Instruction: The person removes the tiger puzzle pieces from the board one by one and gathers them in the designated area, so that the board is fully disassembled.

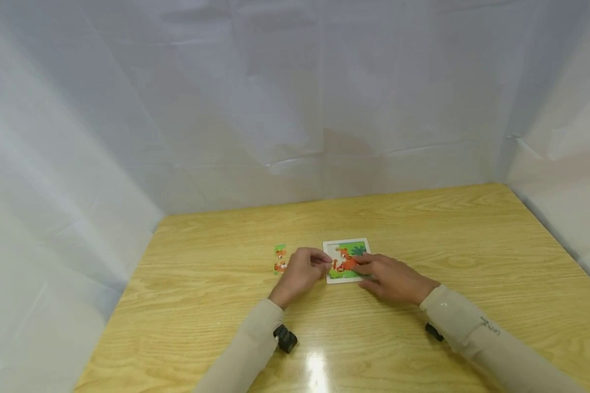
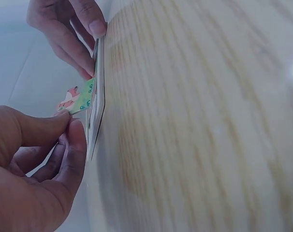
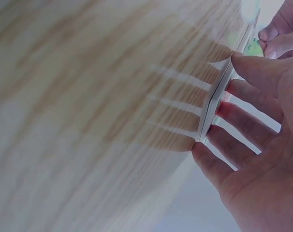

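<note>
A square picture puzzle with a white frame (image 1: 345, 280) lies flat on the table, showing an orange animal on green. Over its left side my left hand (image 1: 299, 275) pinches a puzzle piece (image 2: 81, 100) between thumb and fingertips. The piece, green with an orange-and-white figure, stands tilted above the board in the left wrist view. At the right side of the board rests my right hand (image 1: 393, 279), its fingers spread and fairly straight. In the right wrist view its thumb and little finger (image 3: 212, 162) touch the board's edge, while other fingertips lie on top.
Loose orange-and-green puzzle pieces (image 1: 280, 266) lie left of the board, partly behind my left hand. The wood-grain table (image 1: 216, 284) is bordered by white sheeting (image 1: 275, 109) at the back and both sides. Dark wrist devices (image 1: 286, 338) show beneath the sleeves.
</note>
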`<state>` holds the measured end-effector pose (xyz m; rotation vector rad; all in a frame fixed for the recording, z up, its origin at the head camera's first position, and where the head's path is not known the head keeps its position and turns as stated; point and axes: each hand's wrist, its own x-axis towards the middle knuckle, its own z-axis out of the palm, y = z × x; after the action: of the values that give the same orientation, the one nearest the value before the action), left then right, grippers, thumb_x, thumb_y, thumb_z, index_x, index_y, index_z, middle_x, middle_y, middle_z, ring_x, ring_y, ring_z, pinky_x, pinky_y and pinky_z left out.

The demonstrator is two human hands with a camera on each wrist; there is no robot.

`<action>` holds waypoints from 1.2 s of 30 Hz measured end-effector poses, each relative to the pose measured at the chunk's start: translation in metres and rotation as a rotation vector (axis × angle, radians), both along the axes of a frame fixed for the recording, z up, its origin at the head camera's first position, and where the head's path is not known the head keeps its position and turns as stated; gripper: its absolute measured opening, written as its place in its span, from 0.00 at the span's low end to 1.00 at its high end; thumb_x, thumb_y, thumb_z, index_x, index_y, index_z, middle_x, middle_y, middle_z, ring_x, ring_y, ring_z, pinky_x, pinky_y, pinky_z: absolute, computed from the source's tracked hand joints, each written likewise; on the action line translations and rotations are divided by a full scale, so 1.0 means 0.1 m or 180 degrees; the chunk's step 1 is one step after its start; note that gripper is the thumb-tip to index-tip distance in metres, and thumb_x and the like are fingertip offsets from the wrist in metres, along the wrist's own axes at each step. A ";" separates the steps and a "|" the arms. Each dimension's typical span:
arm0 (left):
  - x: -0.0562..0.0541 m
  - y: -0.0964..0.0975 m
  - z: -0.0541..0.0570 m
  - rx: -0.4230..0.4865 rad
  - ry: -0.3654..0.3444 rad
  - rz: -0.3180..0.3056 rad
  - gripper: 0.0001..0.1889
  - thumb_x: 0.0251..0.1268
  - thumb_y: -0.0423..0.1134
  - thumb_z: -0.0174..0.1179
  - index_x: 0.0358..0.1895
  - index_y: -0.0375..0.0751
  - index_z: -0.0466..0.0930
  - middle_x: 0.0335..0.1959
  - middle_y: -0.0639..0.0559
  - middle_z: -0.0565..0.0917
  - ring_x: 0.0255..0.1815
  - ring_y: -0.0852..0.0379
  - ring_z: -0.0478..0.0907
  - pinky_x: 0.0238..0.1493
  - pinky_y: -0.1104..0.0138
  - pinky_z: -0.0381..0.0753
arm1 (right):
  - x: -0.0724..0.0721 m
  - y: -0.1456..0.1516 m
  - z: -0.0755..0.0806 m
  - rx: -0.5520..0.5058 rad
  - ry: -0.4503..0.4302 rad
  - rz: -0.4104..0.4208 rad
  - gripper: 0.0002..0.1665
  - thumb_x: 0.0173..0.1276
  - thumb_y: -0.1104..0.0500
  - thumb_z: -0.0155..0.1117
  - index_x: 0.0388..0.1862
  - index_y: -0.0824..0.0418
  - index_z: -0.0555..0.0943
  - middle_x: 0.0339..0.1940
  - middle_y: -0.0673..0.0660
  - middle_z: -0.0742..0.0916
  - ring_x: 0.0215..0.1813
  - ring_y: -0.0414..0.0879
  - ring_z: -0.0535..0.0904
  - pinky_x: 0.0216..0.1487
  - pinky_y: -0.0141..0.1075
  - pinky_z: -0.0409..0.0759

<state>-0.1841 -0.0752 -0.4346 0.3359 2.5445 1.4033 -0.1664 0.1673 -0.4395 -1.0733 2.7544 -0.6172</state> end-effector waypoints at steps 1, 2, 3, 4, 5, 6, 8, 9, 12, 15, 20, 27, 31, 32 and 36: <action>0.00 -0.01 0.01 0.0013 -0.0020 0.0010 0.04 0.71 0.31 0.63 0.41 0.39 0.88 0.37 0.52 0.87 0.36 0.58 0.83 0.37 0.65 0.82 | 0.00 0.00 0.00 0.0007 -0.0009 -0.0002 0.25 0.75 0.58 0.64 0.65 0.71 0.78 0.70 0.68 0.76 0.68 0.66 0.73 0.64 0.58 0.73; 0.01 -0.02 0.01 0.0027 -0.0041 0.0018 0.04 0.71 0.31 0.63 0.42 0.39 0.88 0.37 0.52 0.87 0.37 0.58 0.83 0.38 0.65 0.82 | 0.00 0.00 0.00 0.0021 0.0006 0.0009 0.25 0.75 0.59 0.64 0.65 0.71 0.78 0.70 0.68 0.76 0.68 0.66 0.73 0.64 0.58 0.73; 0.01 -0.04 0.02 0.0045 -0.0059 0.0020 0.04 0.71 0.31 0.63 0.42 0.39 0.87 0.37 0.52 0.87 0.37 0.57 0.83 0.37 0.64 0.82 | 0.00 0.00 0.00 0.0032 0.0026 0.0024 0.25 0.75 0.58 0.64 0.65 0.71 0.78 0.69 0.68 0.76 0.68 0.66 0.73 0.64 0.58 0.73; 0.01 -0.05 0.03 0.0061 -0.0075 0.0026 0.04 0.71 0.31 0.63 0.42 0.39 0.87 0.37 0.51 0.86 0.37 0.57 0.83 0.37 0.64 0.83 | 0.00 0.00 0.00 0.0038 0.0021 0.0024 0.25 0.75 0.58 0.64 0.65 0.71 0.78 0.70 0.68 0.76 0.68 0.66 0.72 0.64 0.58 0.73; 0.01 -0.07 0.03 0.0085 -0.0078 0.0022 0.04 0.71 0.31 0.63 0.42 0.38 0.87 0.37 0.51 0.86 0.37 0.56 0.83 0.37 0.64 0.83 | 0.00 0.00 0.01 0.0035 -0.0008 0.0011 0.25 0.75 0.58 0.64 0.65 0.71 0.77 0.70 0.68 0.76 0.69 0.66 0.72 0.65 0.58 0.72; 0.02 -0.09 0.03 0.0120 -0.0092 0.0015 0.04 0.71 0.31 0.63 0.42 0.37 0.87 0.37 0.50 0.86 0.37 0.55 0.83 0.36 0.64 0.83 | 0.00 0.00 0.01 0.0035 -0.0011 0.0012 0.25 0.75 0.58 0.64 0.65 0.71 0.77 0.70 0.68 0.76 0.69 0.66 0.72 0.65 0.58 0.72; 0.02 -0.14 0.05 0.0148 -0.0098 0.0010 0.04 0.72 0.30 0.62 0.43 0.36 0.87 0.36 0.48 0.86 0.37 0.53 0.83 0.35 0.63 0.83 | 0.00 0.00 0.02 0.0029 -0.0010 0.0016 0.25 0.75 0.59 0.64 0.65 0.72 0.77 0.70 0.68 0.76 0.69 0.66 0.72 0.65 0.58 0.72; 0.03 -0.16 0.05 0.0152 -0.0102 0.0013 0.05 0.72 0.30 0.62 0.43 0.36 0.86 0.36 0.48 0.85 0.37 0.52 0.83 0.35 0.63 0.83 | 0.01 0.01 0.02 0.0020 -0.0021 0.0009 0.25 0.75 0.59 0.64 0.65 0.72 0.77 0.70 0.68 0.76 0.69 0.66 0.72 0.65 0.58 0.72; 0.04 -0.24 0.07 0.0119 -0.0086 0.0047 0.05 0.72 0.31 0.62 0.43 0.37 0.86 0.36 0.48 0.85 0.37 0.53 0.83 0.35 0.63 0.83 | 0.01 0.01 0.02 0.0008 -0.0033 -0.0004 0.25 0.75 0.60 0.64 0.65 0.71 0.77 0.70 0.68 0.76 0.69 0.66 0.72 0.65 0.58 0.72; 0.04 -0.31 0.08 0.0083 -0.0070 0.0109 0.04 0.71 0.31 0.63 0.43 0.37 0.86 0.37 0.49 0.85 0.37 0.54 0.83 0.36 0.64 0.82 | 0.01 0.01 0.02 0.0019 -0.0035 -0.0012 0.25 0.75 0.60 0.64 0.66 0.71 0.77 0.70 0.68 0.76 0.69 0.67 0.72 0.65 0.59 0.72; 0.05 -0.45 0.09 0.0127 -0.0049 0.0202 0.04 0.70 0.30 0.64 0.43 0.35 0.86 0.37 0.47 0.85 0.38 0.53 0.83 0.37 0.63 0.83 | 0.01 0.01 0.01 0.0034 -0.0089 -0.0048 0.26 0.75 0.59 0.64 0.67 0.71 0.76 0.71 0.67 0.75 0.70 0.67 0.71 0.66 0.59 0.71; 0.09 -0.62 0.11 0.0196 -0.0078 0.0316 0.03 0.70 0.29 0.63 0.42 0.35 0.86 0.37 0.46 0.85 0.39 0.49 0.84 0.39 0.57 0.85 | 0.02 0.00 0.02 0.0014 -0.0095 -0.0049 0.25 0.75 0.59 0.64 0.66 0.70 0.77 0.71 0.67 0.75 0.70 0.67 0.71 0.65 0.59 0.71; 0.12 -0.71 0.11 0.0244 -0.0089 0.0387 0.04 0.70 0.28 0.62 0.42 0.33 0.86 0.39 0.44 0.85 0.39 0.49 0.84 0.41 0.57 0.85 | 0.03 0.00 0.01 0.0031 -0.0094 -0.0081 0.26 0.75 0.58 0.64 0.67 0.70 0.77 0.71 0.66 0.75 0.70 0.66 0.70 0.66 0.58 0.71; 0.13 -0.74 0.11 0.0258 -0.0091 0.0404 0.04 0.70 0.27 0.62 0.42 0.33 0.86 0.39 0.44 0.85 0.39 0.49 0.84 0.41 0.57 0.85 | 0.03 0.00 0.01 0.0038 -0.0068 -0.0074 0.26 0.75 0.58 0.64 0.66 0.69 0.77 0.71 0.66 0.76 0.70 0.66 0.71 0.66 0.58 0.71; 0.16 -0.82 0.12 0.0248 -0.0101 0.0481 0.04 0.70 0.27 0.62 0.41 0.33 0.86 0.38 0.44 0.85 0.38 0.50 0.84 0.42 0.57 0.85 | 0.02 0.00 0.00 0.0023 -0.0038 -0.0066 0.26 0.75 0.57 0.65 0.66 0.69 0.78 0.71 0.66 0.76 0.70 0.66 0.71 0.65 0.57 0.73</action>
<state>-0.1678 -0.1571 -0.4230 0.1348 2.5406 1.5507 -0.1642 0.1674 -0.4400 -1.0373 2.7588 -0.6140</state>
